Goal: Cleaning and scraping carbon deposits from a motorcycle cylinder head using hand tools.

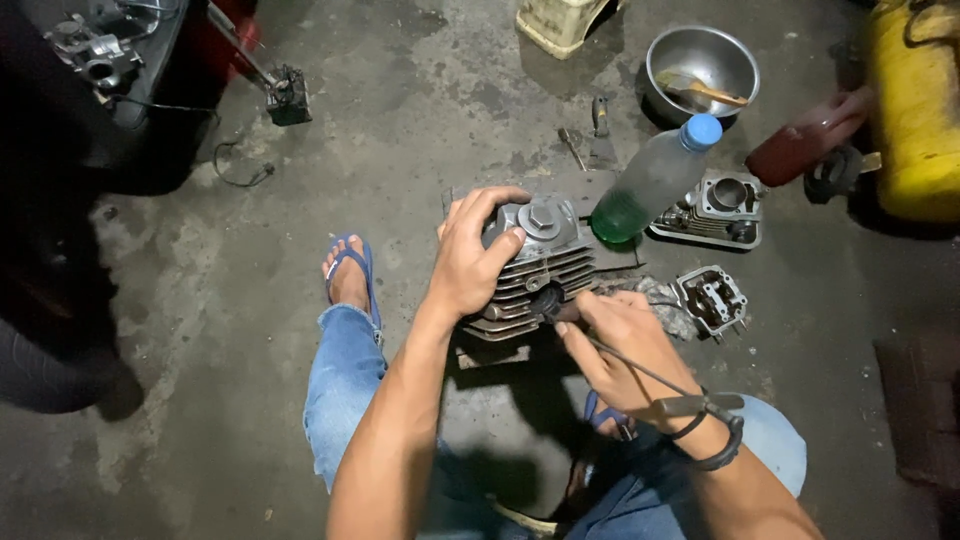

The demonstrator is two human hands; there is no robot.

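A grey finned engine cylinder head (545, 262) stands on the concrete floor between my knees. My left hand (472, 255) grips its top left side, fingers curled over the cap. My right hand (622, 345) holds a thin dark tool (640, 370) whose tip is pressed into a round port on the head's front. The tool's handle runs back over my right wrist, where a black band sits.
A clear plastic bottle with green liquid and a blue cap (655, 180) leans behind the head. An engine cylinder (715, 208) and a smaller engine part (710, 297) lie to the right. A metal bowl (702, 62), a red bottle (805, 140), a yellow container (915, 110) and a motorcycle (110, 70) stand around.
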